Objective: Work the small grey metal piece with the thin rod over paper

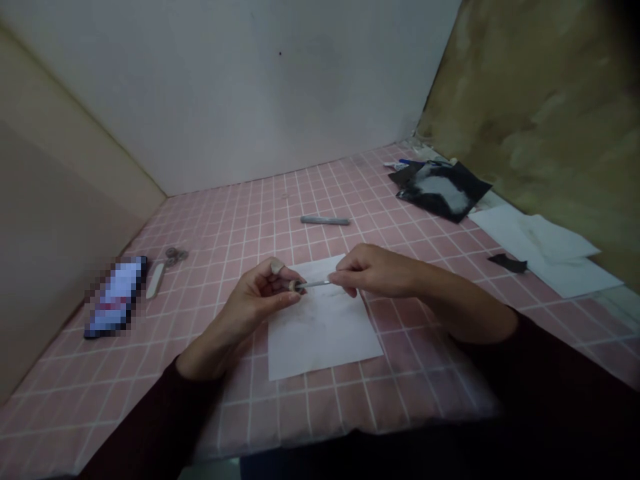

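My left hand (255, 299) pinches a small round beige piece (293, 286) between thumb and fingers. My right hand (375, 270) holds a thin silvery rod (315, 284) in its fingertips, and the rod's tip meets the round piece. I cannot tell whether it enters the piece. Both hands hover over a white paper sheet (320, 327), which lies on a pink grid-patterned mat (240, 220). The left fingers partly hide the round piece.
A grey stick (325, 220) lies beyond the paper. To the left are small scissors (175, 255), a pale strip (155, 280) and a pixelated flat object (116, 297). At the right lie a black-and-white bag (443, 190), white papers (550, 250) and a black scrap (509, 263). Walls close the back and sides.
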The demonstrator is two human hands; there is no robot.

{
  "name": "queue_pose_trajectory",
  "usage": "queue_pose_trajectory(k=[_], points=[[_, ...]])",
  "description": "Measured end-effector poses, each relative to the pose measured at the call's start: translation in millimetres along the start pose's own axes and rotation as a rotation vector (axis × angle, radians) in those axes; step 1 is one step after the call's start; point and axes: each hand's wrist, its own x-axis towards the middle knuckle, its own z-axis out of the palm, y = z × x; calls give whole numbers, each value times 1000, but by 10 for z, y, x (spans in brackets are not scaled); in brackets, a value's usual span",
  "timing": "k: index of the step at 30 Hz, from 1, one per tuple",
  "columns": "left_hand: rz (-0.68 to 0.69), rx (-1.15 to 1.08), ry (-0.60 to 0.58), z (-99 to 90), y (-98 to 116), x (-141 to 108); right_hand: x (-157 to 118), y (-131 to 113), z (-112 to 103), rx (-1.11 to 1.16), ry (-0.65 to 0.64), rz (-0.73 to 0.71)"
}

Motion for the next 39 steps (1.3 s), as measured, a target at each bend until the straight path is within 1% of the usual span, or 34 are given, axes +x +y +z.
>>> queue_pose_trajectory(k=[2,4,6,12,17,21,25,28,32,36,39], points=[[7,1,0,-2,1,-2,3,-14,15,10,16,-16],[-1,0,-26,-9,-5,0,5,-35,36,4,22,-23],[-11,1,-38,-15,-12,5,1,-46,38,-15,28,-9],[-28,-10,-2,-6,-15,4,0,-47,33,-68,76,-11],[-19,5,-9,-22,-22,8,-5,-7,-10,-53,27,-3],[-11,28,16,-25,-6,12,-11,-14,-2,-37,54,6],[-53,31,5,-15,17,4,-6,-24,13,-69,61,-37],[-59,31,26,-14,31,-1,-15,-6,-15,-62,69,-66],[-92,2,5,4,31,-9,-21,-8,-5,-107,82,-115],[-114,-3,-1,8,29,-7,-35,1,-17,-118,62,-106],[-110,-1,-22,-4,30,-3,-38,5,-11,-141,103,-121]])
